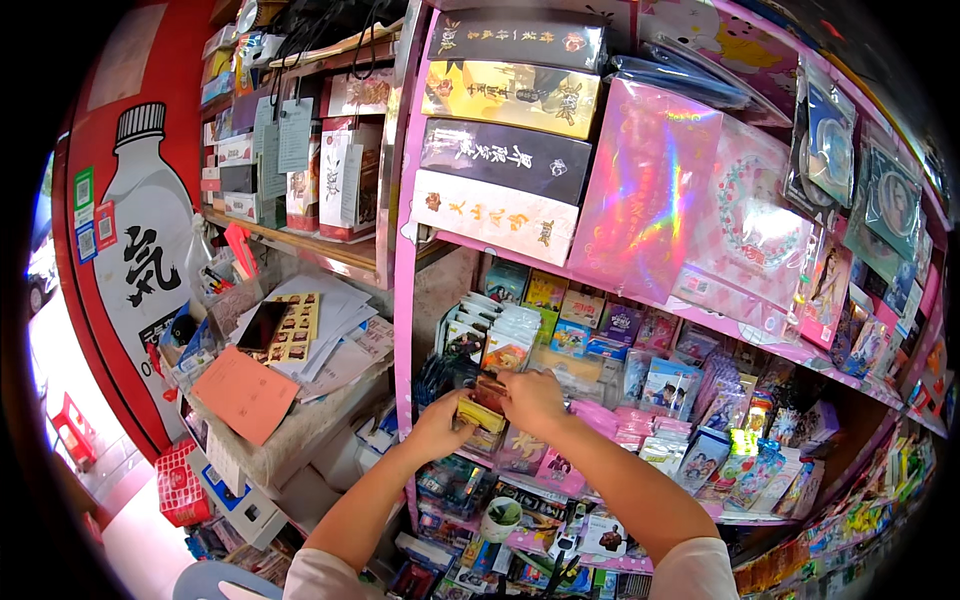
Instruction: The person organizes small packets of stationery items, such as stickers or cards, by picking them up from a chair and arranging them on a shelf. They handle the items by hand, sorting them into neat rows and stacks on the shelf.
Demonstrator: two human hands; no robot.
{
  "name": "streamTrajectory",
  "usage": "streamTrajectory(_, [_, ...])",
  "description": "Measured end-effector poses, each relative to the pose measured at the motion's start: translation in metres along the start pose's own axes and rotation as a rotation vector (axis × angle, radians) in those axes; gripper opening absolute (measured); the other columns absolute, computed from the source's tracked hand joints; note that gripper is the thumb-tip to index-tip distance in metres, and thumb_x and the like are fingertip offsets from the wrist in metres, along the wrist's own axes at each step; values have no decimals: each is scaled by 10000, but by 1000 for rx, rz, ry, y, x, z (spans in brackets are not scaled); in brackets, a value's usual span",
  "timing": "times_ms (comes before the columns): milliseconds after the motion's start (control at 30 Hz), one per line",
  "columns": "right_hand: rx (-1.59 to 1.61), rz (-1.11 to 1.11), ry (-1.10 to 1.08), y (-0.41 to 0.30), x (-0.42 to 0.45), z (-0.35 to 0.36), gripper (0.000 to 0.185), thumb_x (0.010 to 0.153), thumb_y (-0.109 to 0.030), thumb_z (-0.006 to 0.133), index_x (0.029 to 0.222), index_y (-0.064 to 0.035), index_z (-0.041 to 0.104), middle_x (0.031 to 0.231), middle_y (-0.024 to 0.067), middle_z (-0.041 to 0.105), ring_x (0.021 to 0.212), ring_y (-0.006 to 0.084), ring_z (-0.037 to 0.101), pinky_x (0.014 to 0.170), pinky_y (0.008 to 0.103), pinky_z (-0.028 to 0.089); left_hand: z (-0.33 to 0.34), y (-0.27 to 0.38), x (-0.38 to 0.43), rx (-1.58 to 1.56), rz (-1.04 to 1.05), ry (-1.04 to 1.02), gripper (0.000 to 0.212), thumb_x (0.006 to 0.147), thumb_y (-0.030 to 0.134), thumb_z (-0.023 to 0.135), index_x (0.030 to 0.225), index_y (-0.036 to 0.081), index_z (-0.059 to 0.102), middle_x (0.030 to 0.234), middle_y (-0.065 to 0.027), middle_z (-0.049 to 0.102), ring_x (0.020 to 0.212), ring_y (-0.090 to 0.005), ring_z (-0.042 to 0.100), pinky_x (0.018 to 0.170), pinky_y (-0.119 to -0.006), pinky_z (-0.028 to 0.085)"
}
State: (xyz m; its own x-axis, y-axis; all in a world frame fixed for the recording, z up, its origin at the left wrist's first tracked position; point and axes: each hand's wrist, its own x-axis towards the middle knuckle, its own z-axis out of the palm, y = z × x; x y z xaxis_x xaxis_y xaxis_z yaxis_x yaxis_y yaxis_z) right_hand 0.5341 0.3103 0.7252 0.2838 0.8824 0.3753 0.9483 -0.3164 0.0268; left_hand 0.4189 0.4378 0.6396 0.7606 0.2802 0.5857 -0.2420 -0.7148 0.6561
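Observation:
At the left end of the middle shelf, my left hand (439, 429) grips the left end of a small stack of yellow packets (480, 415), thumb on the near side. My right hand (534, 401) reaches in from the right, its fingers curled over the edge of reddish-brown packets (489, 390) just behind the yellow ones. The fingers partly cover both groups. Behind my hands stand rows of white-topped card packets (506, 330). Dark blue packets (439, 375) lie left of them. A pink card packet (561, 469) is below my right wrist.
Large boxed sets (502, 157) and a shiny pink folder (641, 187) fill the shelf above. Pink packets (637, 424) continue to the right. A whitish cup (501, 519) stands lower down. On the left, a side counter bears papers, an orange sheet (246, 394) and a dark phone (262, 326).

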Motion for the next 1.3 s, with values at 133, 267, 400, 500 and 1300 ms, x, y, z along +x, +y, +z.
streamTrajectory(133, [188,84,162,8,-6,-21,240,720,-160,565,937,-62,536,715,157,600,674,338,583,610,434,439,2,-2,1,-4,43,19,439,674,69,613,1070,-32,454,1014,-186,530,915,-315,546,775,-329,437])
streamTrajectory(267, [367,122,384,31,-11,-45,259,751,-151,580,968,-43,488,725,166,591,625,310,579,561,396,457,4,-3,0,-14,22,17,429,670,65,611,1059,-26,454,997,-184,536,893,-319,550,764,-334,439])
streamTrajectory(400, [635,195,477,56,-22,-71,261,795,-55,557,1027,-13,445,761,114,592,544,165,577,494,271,454,5,8,8,-4,-109,-18,370,677,94,602,999,-20,460,927,-199,559,857,-338,556,742,-360,444])
streamTrajectory(500, [737,193,539,79,-30,-73,266,818,-28,522,1060,14,420,813,97,591,559,116,569,474,241,444,7,17,16,141,-204,-62,344,687,140,589,954,-31,457,880,-222,569,850,-344,560,733,-385,448])
streamTrajectory(1300, [318,-27,466,115,-64,-90,197,790,-2,516,981,20,475,792,133,547,587,158,568,537,274,449,10,46,5,544,-92,50,307,679,151,660,855,-35,491,947,-202,485,838,-371,505,717,-392,438])
